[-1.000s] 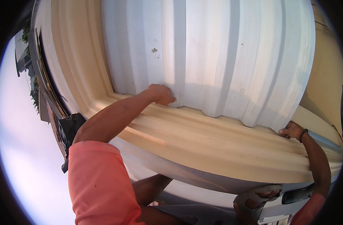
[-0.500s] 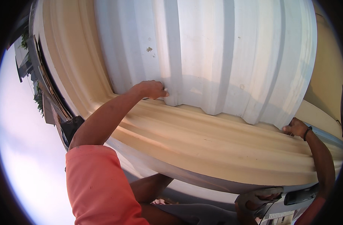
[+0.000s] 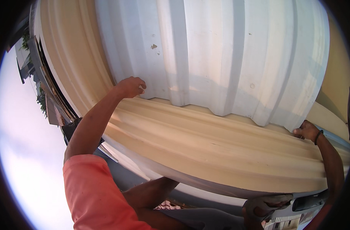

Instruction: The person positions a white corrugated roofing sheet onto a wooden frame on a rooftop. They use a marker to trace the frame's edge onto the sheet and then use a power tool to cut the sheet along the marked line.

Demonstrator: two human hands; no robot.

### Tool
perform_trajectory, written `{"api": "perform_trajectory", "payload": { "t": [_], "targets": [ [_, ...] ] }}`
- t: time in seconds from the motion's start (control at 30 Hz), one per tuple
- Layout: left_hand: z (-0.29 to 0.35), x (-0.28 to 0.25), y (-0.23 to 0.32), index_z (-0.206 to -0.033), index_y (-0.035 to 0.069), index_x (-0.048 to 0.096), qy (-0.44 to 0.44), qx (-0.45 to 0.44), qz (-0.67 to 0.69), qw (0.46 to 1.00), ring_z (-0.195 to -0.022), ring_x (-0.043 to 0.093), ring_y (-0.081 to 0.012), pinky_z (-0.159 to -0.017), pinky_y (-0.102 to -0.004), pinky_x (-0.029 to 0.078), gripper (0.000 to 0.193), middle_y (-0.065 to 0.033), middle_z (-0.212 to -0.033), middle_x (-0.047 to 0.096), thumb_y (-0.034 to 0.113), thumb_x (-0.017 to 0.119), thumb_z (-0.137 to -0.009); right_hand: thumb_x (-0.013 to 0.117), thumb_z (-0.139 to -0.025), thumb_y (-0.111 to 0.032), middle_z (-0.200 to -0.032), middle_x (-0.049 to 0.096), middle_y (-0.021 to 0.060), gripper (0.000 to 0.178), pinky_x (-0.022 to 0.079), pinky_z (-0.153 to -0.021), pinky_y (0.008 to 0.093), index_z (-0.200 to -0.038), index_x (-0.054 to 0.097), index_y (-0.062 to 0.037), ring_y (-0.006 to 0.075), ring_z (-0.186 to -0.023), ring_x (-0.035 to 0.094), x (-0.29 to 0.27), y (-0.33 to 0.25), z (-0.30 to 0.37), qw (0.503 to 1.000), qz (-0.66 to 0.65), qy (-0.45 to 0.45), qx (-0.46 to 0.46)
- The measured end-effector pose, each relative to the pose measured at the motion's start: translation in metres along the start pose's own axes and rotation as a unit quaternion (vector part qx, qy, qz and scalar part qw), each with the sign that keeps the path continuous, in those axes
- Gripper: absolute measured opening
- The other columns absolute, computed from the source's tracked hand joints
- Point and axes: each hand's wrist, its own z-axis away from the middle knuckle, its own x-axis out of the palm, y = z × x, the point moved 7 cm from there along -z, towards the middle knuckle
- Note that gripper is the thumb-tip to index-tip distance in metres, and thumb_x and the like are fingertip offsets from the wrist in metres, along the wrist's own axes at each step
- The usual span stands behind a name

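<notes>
A pale grey-blue corrugated metal sheet [image 3: 205,57] lies against a cream moulded ledge [image 3: 182,130], its wavy lower edge running along the ledge's inner side. Over the sheet's lower left corner is my left hand [image 3: 132,87], its fingers loosely bent and a small gap between thumb and forefinger. Whether its fingertips touch the metal is hard to tell. My right hand [image 3: 308,131], a dark band at its wrist, grips the sheet's lower right corner, with some fingers hidden behind the metal.
The cream moulding turns upward along the left side [image 3: 73,50]. Below the ledge's outer edge are a bent leg [image 3: 148,191] and a foot in a sandal [image 3: 269,203]. Dark planks and rooftops [image 3: 52,88] stand at the left against bright sky. A tan wall [image 3: 337,61] rises at the right.
My left hand has moved left along the sheet's lower edge to its corner. The sheet has shifted slightly right and up, my right hand staying at its right corner.
</notes>
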Motion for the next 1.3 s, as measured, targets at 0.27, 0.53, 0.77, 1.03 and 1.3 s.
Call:
{"api": "perform_trajectory", "payload": {
  "t": [0.27, 0.53, 0.77, 1.03, 1.3],
  "targets": [
    [0.000, -0.012, 0.010, -0.115, 0.005, 0.058, 0.041, -0.067, -0.176, 0.981, -0.097, 0.063, -0.0325, -0.082, -0.0448, 0.050, 0.034, -0.0157, -0.098, 0.067, 0.027, 0.060, -0.090, 0.068, -0.084, -0.017, -0.083, 0.069, 0.0110, 0.027, 0.054, -0.063, 0.0320, -0.103, 0.064, 0.0017, 0.0193, -0.072, 0.066, 0.001, -0.001, 0.005, 1.000, -0.018, -0.003, 0.017],
    [-0.005, -0.060, -0.007, -0.106, -0.010, 0.055, 0.291, -0.200, 0.148, 0.924, -0.093, 0.065, -0.0341, -0.080, -0.0446, 0.052, 0.056, -0.0207, -0.099, 0.065, 0.040, 0.069, -0.084, 0.068, -0.085, -0.023, -0.087, 0.069, 0.0136, 0.037, 0.055, -0.065, 0.0333, -0.109, 0.061, 0.0044, 0.0216, -0.074, 0.067, -0.001, 0.006, -0.004, 0.999, 0.031, -0.014, 0.031],
    [-0.014, -0.054, -0.027, -0.096, -0.004, 0.062, 0.206, -0.205, 0.149, 0.945, -0.088, 0.066, -0.0305, -0.077, -0.0418, 0.053, 0.055, -0.0185, -0.095, 0.066, 0.048, 0.069, -0.082, 0.067, -0.085, -0.042, -0.090, 0.068, 0.0191, 0.058, 0.057, -0.072, 0.0389, -0.117, 0.057, 0.0054, 0.0263, -0.083, 0.069, -0.007, -0.004, -0.001, 0.995, -0.053, 0.010, 0.086],
    [-0.012, -0.057, -0.022, -0.094, 0.002, 0.066, 0.248, -0.203, 0.078, 0.944, -0.093, 0.066, -0.0296, -0.077, -0.0400, 0.053, 0.051, -0.0145, -0.098, 0.068, 0.051, 0.068, -0.082, 0.067, -0.084, -0.045, -0.092, 0.068, 0.0192, 0.058, 0.056, -0.069, 0.0380, -0.112, 0.060, 0.0048, 0.0257, -0.079, 0.068, -0.006, -0.003, 0.008, 0.996, 0.013, 0.004, 0.089],
    [-0.003, -0.055, -0.028, -0.100, 0.005, 0.068, 0.257, -0.209, 0.051, 0.942, -0.103, 0.065, -0.0286, -0.086, -0.0383, 0.052, 0.047, -0.0134, -0.110, 0.066, 0.048, 0.071, -0.081, 0.063, -0.082, -0.058, -0.100, 0.069, 0.0115, 0.064, 0.055, -0.075, 0.0342, -0.111, 0.066, -0.0019, 0.0221, -0.087, 0.067, -0.009, -0.018, 0.011, 0.969, 0.235, -0.014, 0.070]
  ]
}}
